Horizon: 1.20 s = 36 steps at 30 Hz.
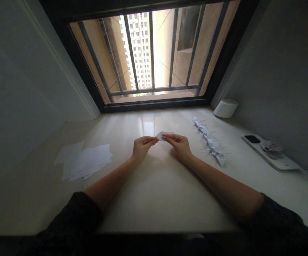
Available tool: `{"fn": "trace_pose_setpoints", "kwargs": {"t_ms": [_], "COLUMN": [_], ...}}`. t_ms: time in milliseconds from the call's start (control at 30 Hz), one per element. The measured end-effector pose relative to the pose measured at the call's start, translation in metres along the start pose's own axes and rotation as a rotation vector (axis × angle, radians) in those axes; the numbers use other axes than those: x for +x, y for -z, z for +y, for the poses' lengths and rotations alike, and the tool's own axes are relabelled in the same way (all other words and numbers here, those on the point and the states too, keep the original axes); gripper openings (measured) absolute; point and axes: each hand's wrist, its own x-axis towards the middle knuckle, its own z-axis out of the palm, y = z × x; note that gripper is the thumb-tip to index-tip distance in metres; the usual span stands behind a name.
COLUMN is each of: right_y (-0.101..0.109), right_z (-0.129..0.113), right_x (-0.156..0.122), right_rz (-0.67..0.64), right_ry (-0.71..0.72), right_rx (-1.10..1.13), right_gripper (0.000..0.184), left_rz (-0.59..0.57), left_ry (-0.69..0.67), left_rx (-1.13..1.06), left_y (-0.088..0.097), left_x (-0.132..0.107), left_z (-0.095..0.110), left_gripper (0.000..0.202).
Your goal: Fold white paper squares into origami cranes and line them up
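Observation:
Between my two hands, over the middle of the white sill, is a small piece of folded white paper (160, 135). My left hand (142, 145) pinches its left end between thumb and fingers. The fingers of my right hand (179, 144) are closed on its right part, with a pointed tip of paper showing beyond them. To the right of my right hand stands a row of several folded paper cranes (209, 140). Off to the left lies a loose pile of white paper sheets (85, 160), overlapping at different angles. My fingers cover part of the folded piece.
A phone (271, 153) with a round grip on its back lies at the right by the wall. Behind it stands a white round container (225, 108). A dark-framed window (154, 104) with bars closes off the back of the sill (154, 199).

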Motion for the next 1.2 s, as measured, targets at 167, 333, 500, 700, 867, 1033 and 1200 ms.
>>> {"fn": "trace_pose_setpoints", "kwargs": {"t_ms": [167,333,500,700,867,1033,1200], "right_y": [0.0007,0.0015,0.003,0.0039,0.0023,0.0036,0.0041], "right_z": [-0.0006,0.0017,0.0036,0.005,0.004,0.0073,0.0082], "right_x": [-0.0001,0.0011,0.0019,0.0036,0.003,0.004,0.0046], "right_rz": [-0.013,-0.023,-0.032,-0.043,-0.035,-0.019,-0.017], "right_ry": [0.007,0.008,-0.04,-0.057,-0.063,-0.058,-0.072], "right_rx": [-0.002,0.028,0.048,0.06,0.081,0.121,0.132], "right_gripper": [0.023,0.023,0.024,0.026,0.026,0.023,0.021], "left_rz": [-0.008,-0.006,0.003,-0.003,-0.012,-0.042,-0.071], "left_ry": [0.007,0.007,0.015,0.03,0.029,0.007,-0.003], "left_rx": [-0.002,-0.016,-0.028,-0.037,-0.041,0.014,0.035], "left_y": [0.0003,0.0021,0.002,0.0016,0.0012,0.0012,0.0016], "left_x": [0.0002,0.0013,0.0016,0.0016,0.0013,-0.0003,-0.001], "left_z": [-0.0008,-0.0041,-0.0043,-0.0039,-0.0039,0.0006,0.0031], "left_gripper": [0.028,0.027,0.029,0.03,0.03,0.041,0.068]}}
